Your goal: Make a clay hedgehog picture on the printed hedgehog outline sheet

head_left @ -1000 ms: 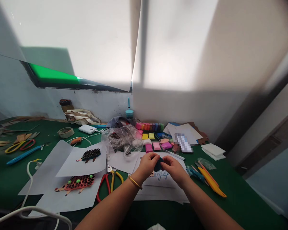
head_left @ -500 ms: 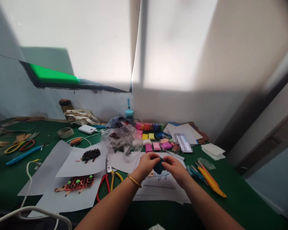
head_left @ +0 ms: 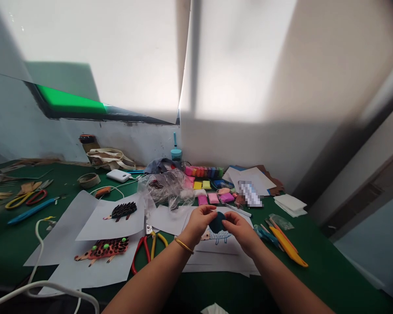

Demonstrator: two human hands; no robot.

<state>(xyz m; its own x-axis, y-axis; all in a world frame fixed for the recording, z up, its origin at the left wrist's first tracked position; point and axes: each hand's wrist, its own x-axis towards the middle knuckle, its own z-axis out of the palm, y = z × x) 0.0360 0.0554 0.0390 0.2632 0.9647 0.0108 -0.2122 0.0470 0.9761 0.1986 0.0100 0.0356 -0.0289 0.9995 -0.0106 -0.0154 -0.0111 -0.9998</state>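
Between my two hands is a flat, dark teal piece of modelling clay (head_left: 217, 223), roughly round. My left hand (head_left: 200, 221) pinches its left edge between thumb and fingers. On the opposite edge, the thumb and fingers of my right hand (head_left: 237, 227) grip it too. Below the clay lies a white sheet with a hedgehog drawing (head_left: 221, 238) in blue lines, its face coloured peach; the hands and clay cover part of it. Bright clay blocks, among them a pink one (head_left: 213, 198) and a yellow one (head_left: 198, 185), sit just beyond my hands.
Red-handled pliers (head_left: 140, 255) and yellow-handled pliers (head_left: 154, 244) lie left of the drawing. Farther left are a black hedgehog picture (head_left: 124, 210) and a red one (head_left: 108, 250) on paper. Yellow modelling tools (head_left: 290, 247) lie at right. A crumpled plastic bag (head_left: 170, 189) sits behind.
The teal clay has turned from a folded, narrower shape to a flat round face towards me. Both hands keep hold of it and have shifted only slightly.
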